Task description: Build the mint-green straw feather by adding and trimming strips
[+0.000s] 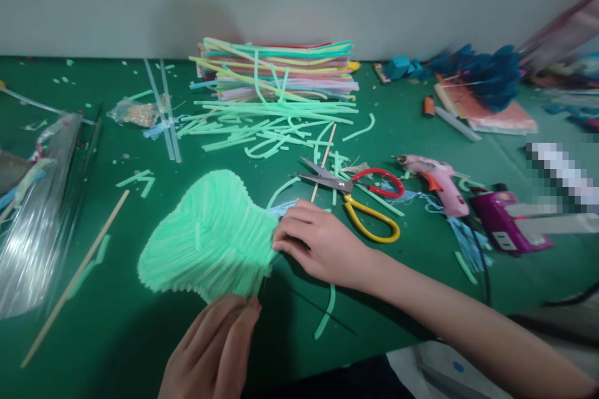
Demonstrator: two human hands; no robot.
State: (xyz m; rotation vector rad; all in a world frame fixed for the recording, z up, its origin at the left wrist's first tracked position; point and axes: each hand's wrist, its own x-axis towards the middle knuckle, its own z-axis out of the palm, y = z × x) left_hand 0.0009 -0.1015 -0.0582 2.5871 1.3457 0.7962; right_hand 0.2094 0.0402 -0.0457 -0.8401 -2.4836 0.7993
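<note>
A mint-green, leaf-like piece made of rows of fuzzy pipe cleaners [210, 224] is held above the green table, its broad end to the left. My right hand [327, 243] pinches its narrow right edge between thumb and fingers. At the lower edge, my left hand [215, 343] has its fingers closed on the same piece; the fingertips are partly hidden. A thin dark wire [322, 313] trails below my right hand. Just beyond that hand lie scissors [346, 187], blades apart, with one red and one yellow handle.
Loose green pipe cleaners [276, 128] lie before a multicoloured bundle [281, 72] at the back. On the right are a pink glue gun [440, 184], its cord, and a purple device [505, 221]. A wooden stick [77, 274] and clear plastic sleeves [42, 230] lie left.
</note>
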